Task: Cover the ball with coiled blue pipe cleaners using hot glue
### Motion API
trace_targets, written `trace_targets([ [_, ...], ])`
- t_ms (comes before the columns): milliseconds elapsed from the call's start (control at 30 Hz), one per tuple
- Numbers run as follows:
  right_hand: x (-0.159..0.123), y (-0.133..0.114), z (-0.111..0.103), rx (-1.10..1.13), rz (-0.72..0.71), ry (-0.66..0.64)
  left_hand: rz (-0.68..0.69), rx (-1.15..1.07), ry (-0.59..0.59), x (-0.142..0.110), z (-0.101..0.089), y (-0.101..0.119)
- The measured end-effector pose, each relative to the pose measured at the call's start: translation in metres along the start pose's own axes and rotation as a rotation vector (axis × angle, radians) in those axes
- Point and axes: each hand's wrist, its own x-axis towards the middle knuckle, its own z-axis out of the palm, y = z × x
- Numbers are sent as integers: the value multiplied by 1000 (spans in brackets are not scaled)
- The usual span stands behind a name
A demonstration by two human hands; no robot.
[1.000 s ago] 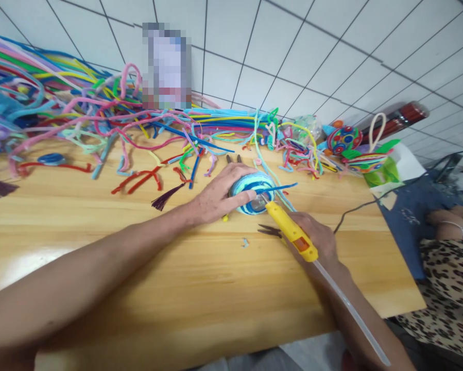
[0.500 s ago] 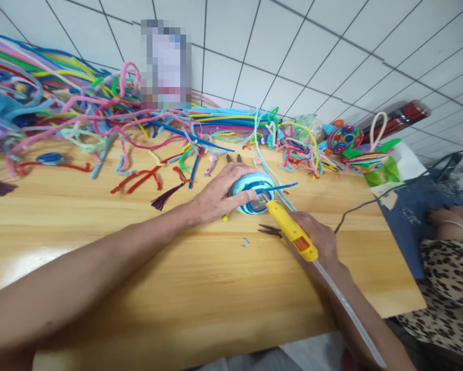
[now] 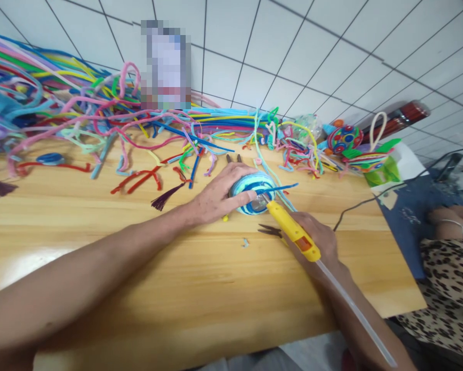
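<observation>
Left hand grips the blue-and-green coiled piece, thumb over its rim, piece on the table between both hands; right hand is wrapped round the yellow glue gun, nozzle at the piece's opening. Best to brace the piece firmly, keep the thumb clear of the likely hot nozzle, and lay a thin bead beneath the jutting blue stem

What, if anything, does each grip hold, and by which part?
The left grip holds the round piece by its left side; the right grip holds the glue gun, seemingly by its handle, which is mostly hidden.
</observation>
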Motion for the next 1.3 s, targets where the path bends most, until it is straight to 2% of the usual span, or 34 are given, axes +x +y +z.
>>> trace_targets([
  [300,3,-2,-8,6,-30,-14,6,-5,-8,1,-2,3],
  [700,-5,4,-1,27,12,-2,1,-9,4,1,-1,1],
  [967,4,0,-1,15,-4,12,1,-7,-10,1,-2,3],
  [1300,-4,3,0,7,59,-31,-10,-25,-9,1,-2,3],
])
